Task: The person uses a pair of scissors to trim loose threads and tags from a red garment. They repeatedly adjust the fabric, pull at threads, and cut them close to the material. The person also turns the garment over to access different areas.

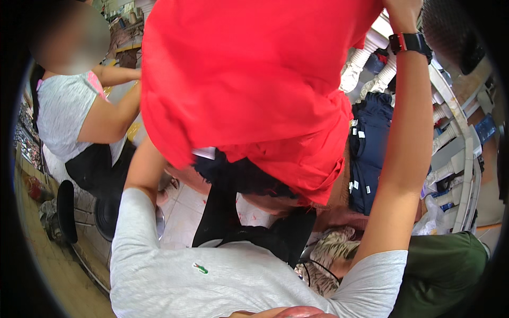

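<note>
A large red cloth (249, 79), likely a garment, is held up in front of me and fills the upper middle. Its lower part hangs in folds over a dark navy cloth (249, 177). My right hand (404, 13), with a black watch on its wrist, is at the top edge and grips the red cloth's upper right side; its fingertips are cut off by the frame. My left forearm rises behind the cloth's left side, so the left hand is hidden there. A small white patch (204, 152) shows under the red hem.
Folded navy garments (366, 153) with white tags lie in a stack to the right. White ducts (355, 66) and a curved pale rail (466, 159) stand beyond. At left sits a person in a grey shirt (63, 114); a dark green trouser leg (445, 270) is at lower right.
</note>
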Available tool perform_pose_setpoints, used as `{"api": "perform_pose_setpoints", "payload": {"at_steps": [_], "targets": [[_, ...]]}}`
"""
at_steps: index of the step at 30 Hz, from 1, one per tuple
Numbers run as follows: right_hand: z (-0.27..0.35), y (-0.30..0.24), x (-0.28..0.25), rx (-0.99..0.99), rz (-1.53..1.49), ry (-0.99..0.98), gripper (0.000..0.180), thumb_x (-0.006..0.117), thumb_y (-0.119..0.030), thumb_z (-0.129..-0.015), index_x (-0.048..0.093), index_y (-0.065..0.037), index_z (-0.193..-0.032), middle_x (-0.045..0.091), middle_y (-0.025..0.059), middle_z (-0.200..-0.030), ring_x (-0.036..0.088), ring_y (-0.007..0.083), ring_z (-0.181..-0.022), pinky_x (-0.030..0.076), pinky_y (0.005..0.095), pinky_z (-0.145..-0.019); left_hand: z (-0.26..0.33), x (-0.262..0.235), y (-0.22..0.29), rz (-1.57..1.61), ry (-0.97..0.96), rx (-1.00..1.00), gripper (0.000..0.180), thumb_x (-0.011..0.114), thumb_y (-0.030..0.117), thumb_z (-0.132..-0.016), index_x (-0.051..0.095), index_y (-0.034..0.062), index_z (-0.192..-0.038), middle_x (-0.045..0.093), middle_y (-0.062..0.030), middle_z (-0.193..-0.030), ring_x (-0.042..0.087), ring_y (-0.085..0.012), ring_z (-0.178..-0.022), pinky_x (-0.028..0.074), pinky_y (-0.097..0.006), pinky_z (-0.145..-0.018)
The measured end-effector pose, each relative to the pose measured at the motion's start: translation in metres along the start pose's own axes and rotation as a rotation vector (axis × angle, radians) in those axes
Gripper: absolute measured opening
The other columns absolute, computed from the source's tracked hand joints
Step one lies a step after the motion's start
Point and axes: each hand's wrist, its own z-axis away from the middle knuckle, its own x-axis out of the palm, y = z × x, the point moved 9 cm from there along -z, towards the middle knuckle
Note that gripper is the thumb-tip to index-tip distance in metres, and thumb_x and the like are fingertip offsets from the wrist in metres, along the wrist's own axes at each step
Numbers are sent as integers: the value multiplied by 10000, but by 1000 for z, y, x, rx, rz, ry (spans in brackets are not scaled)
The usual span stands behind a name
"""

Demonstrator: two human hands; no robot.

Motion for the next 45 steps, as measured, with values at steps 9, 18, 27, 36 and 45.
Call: {"api": "perform_pose_setpoints", "payload": {"at_steps": [9, 18, 27, 36, 45], "targets": [[-30, 5, -136, 70, -128, 211, 152, 747, -233, -903, 743, -88, -950, 463, -113, -567, 282, 20, -443, 236, 190, -427, -20, 25, 155, 1038, -941, 587, 524, 311, 337, -1095, 429, -56, -1422, 472, -205, -1489, 485, -299, -1349, 379, -451, -1152], [11, 67, -172, 495, -432, 139, 126, 751, -221, -899, 750, -110, -958, 440, -128, -537, 247, 17, -401, 206, 180, -391, -101, -48, 177, 684, -254, 544, 373, 478, 97, -1005, 507, -125, -1303, 593, -217, -1332, 569, -314, -1255, 414, -420, -1145], [47, 104, -186, 538, -444, 35, 179, 767, -275, -896, 649, -177, -803, 485, -146, -600, 268, -13, -420, 179, 184, -417, -60, 20, 223, 73, -80, 379, 367, 591, 179, -1000, 557, 47, -1340, 678, -66, -1221, 669, -170, -1084, 567, -340, -884], [59, 145, -189, 676, -480, 29, 213, 794, -269, -882, 686, -115, -983, 468, -116, -599, 278, 8, -405, 186, 182, -379, -44, -9, 271, -224, 74, 481, 513, 626, 138, -964, 443, 48, -1435, 659, -69, -1189, 670, -148, -981, 556, -318, -870], [41, 111, -238, 598, 63, 101, 273, 777, -385, -895, 644, -148, -872, 463, -105, -594, 299, 22, -400, 193, 222, -393, -43, 3, 320, -317, 35, 600, 415, 688, 122, -947, 584, 42, -1341, 695, -57, -1196, 688, -142, -977, 550, -300, -871]]}}
